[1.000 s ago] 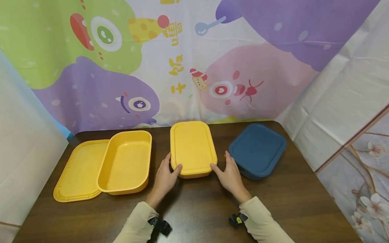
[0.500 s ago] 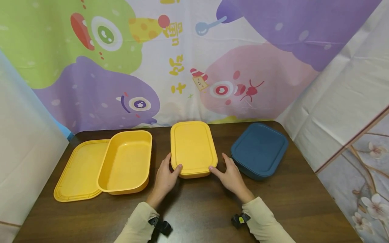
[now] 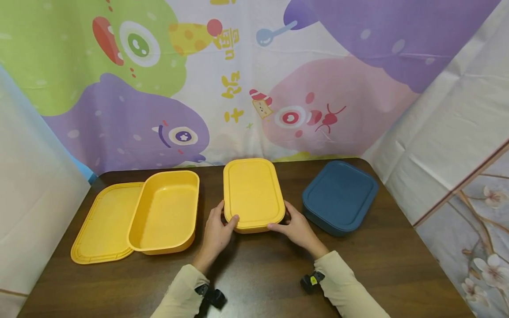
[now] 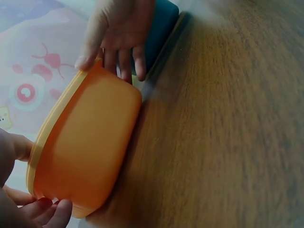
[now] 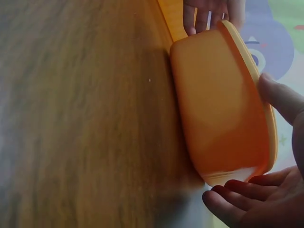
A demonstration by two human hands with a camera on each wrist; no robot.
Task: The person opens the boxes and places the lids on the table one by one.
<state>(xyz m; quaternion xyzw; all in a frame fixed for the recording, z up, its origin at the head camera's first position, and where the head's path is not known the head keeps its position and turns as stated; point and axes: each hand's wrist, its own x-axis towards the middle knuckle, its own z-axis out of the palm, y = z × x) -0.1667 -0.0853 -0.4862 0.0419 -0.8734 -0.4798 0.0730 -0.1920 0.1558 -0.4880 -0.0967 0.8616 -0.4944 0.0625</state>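
Observation:
A yellow lidded food container (image 3: 254,194) stands at the middle of the table, its lid on. My left hand (image 3: 218,229) grips its near left corner, thumb on the lid's edge and fingers along the side. At the near right corner my right hand (image 3: 296,227) holds it the same way. The left wrist view shows the left fingers (image 4: 59,213) curled against the container's orange-looking wall (image 4: 90,137), under the rim. In the right wrist view, the right thumb (image 5: 280,97) lies on the lid's rim, with the fingers below beside the wall.
To the left stands an open yellow container (image 3: 165,212), overlapping a loose yellow lid (image 3: 105,225). A blue lidded container (image 3: 339,196) sits at the right, near the right hand. A printed cartoon curtain (image 3: 238,141) hangs behind the brown table (image 3: 254,282).
The right hand has first eased away from the blue container, which shifted slightly right, then closed in on the yellow container's right corner. The left hand has stayed in place.

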